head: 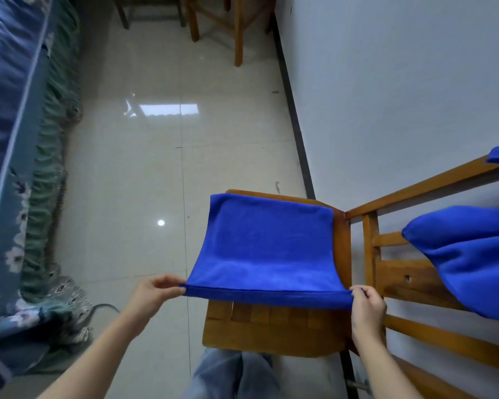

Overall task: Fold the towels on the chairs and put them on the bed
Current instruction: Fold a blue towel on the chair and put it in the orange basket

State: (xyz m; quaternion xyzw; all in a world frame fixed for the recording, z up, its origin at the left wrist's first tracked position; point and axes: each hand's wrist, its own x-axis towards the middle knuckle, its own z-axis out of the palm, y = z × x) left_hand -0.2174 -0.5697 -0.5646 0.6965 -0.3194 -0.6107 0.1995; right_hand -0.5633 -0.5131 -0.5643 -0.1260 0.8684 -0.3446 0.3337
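Observation:
A bright blue towel (267, 246) lies over the seat of a wooden chair (271, 332), its far edge on the seat and its near edge lifted. My left hand (156, 292) pinches the near left corner. My right hand (368, 309) pinches the near right corner, so the near edge is stretched taut between them. A second blue towel (470, 260) hangs over the chair's backrest (415, 283) at the right. The bed (9, 139), with a blue floral cover, runs along the left side.
Pale glossy floor tiles (144, 174) fill the middle between bed and chair. A white wall (401, 82) stands on the right. More wooden chair legs (238, 30) are at the far end. A dark cable (104, 308) lies by the bed's corner. My jeans-clad legs (231, 375) are below.

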